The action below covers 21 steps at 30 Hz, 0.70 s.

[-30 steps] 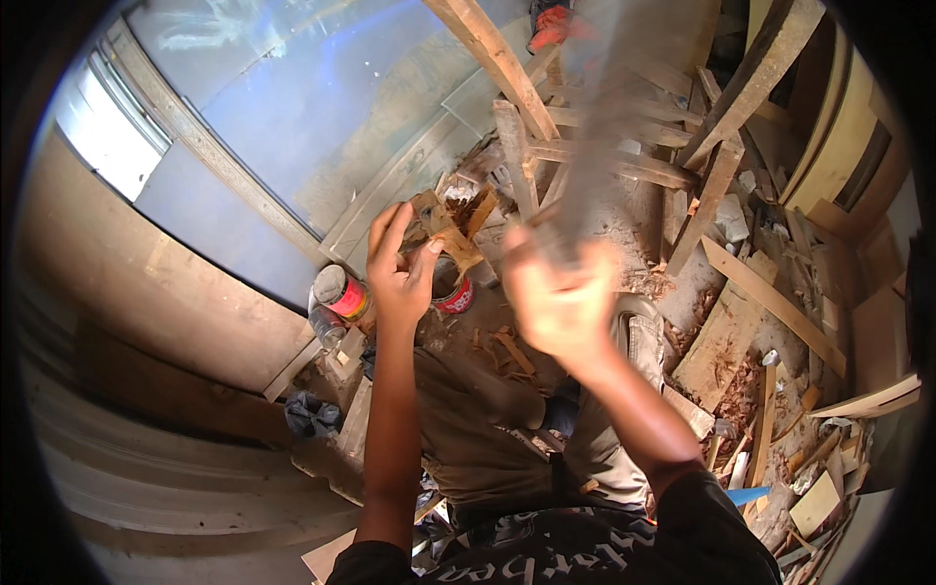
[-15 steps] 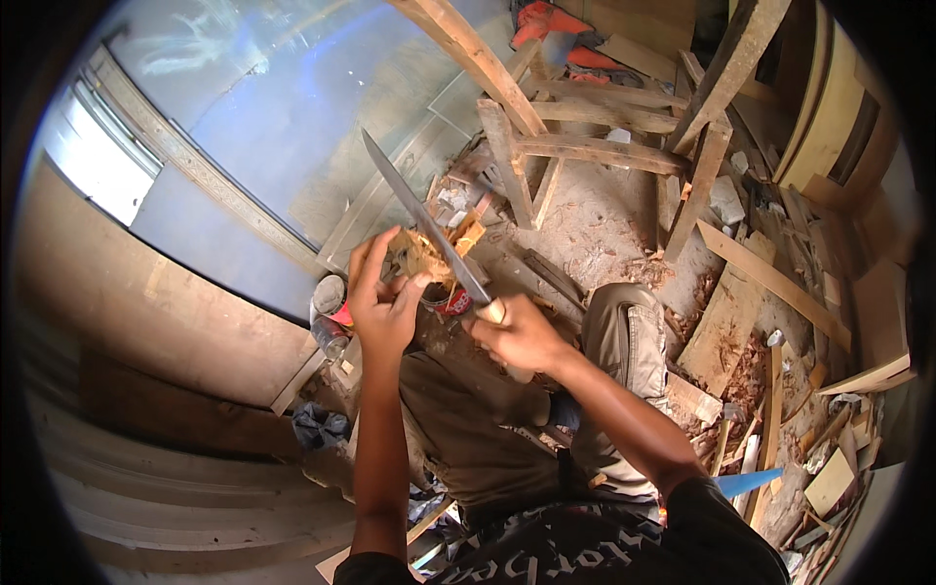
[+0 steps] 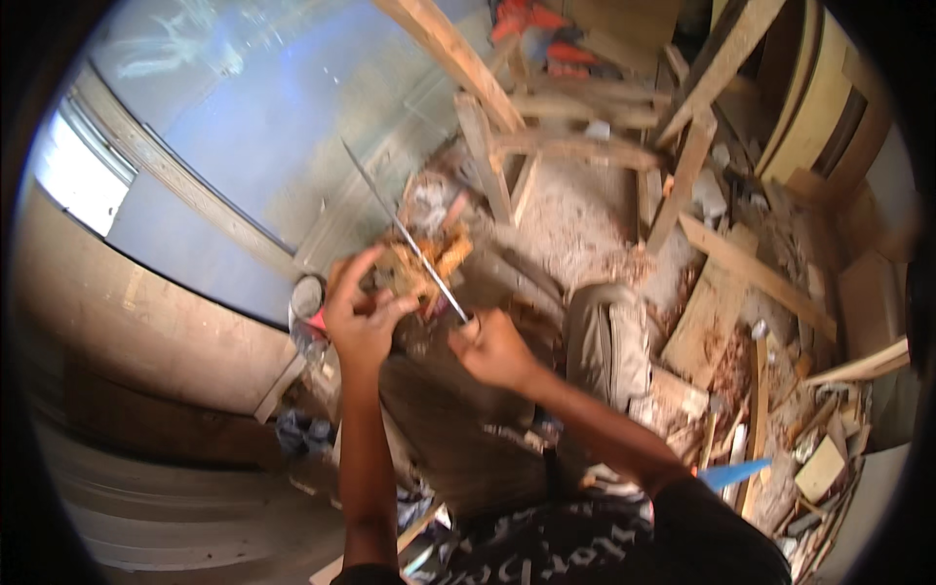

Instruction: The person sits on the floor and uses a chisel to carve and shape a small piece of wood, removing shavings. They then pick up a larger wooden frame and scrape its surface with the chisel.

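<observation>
I see the right hand (image 3: 490,347) gripping a machete (image 3: 421,255) toward eleven o'clock; the left hand (image 3: 357,317) grasps splintered wood (image 3: 450,257).

- Your left forearm (image 3: 369,448) is pointing almost straight ahead.
- Your left hand (image 3: 357,322) is curving its fingers, with the thumb standing apart from the index finger.
- Your right forearm (image 3: 604,421) is slanting inward.
- Your right hand (image 3: 492,351) is curling into a fist.

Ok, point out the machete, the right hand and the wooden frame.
Machete (image 3: 414,247): head view, middle of the blade.
Right hand (image 3: 494,351): head view, back of the hand.
Wooden frame (image 3: 575,148): head view, the crossbar nearest the person.
</observation>
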### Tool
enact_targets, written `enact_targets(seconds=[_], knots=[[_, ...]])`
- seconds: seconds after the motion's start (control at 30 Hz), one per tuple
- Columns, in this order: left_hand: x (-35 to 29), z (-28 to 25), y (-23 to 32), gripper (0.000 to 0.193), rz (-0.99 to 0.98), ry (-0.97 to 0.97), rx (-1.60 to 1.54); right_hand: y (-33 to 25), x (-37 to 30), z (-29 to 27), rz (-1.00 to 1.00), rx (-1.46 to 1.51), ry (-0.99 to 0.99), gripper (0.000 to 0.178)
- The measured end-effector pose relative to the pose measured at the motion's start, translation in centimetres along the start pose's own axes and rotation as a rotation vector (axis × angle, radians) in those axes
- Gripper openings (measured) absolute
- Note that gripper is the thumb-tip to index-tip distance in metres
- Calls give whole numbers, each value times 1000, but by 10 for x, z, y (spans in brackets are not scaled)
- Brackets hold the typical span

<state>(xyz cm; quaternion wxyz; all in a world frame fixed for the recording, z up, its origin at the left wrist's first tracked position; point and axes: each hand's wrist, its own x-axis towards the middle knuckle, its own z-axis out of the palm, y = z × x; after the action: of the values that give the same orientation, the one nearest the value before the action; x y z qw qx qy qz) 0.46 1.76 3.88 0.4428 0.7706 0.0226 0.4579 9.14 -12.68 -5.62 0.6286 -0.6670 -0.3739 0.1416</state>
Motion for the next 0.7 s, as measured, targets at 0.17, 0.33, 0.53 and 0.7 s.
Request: enact_targets(seconds=[0.17,0.33,0.53,0.7], knots=[[-2,8,-4,59,30,13,-75,3,9,-23,410,637,-462,24],[21,21,2,52,-39,62,-50,-74,20,-56,44,11,-146,23],[38,27,-3,53,4,40,-15,-136,36,-76,-448,298,201,14],[20,23,3,59,9,-21,172,4,12,-11,75,30,117,21]])
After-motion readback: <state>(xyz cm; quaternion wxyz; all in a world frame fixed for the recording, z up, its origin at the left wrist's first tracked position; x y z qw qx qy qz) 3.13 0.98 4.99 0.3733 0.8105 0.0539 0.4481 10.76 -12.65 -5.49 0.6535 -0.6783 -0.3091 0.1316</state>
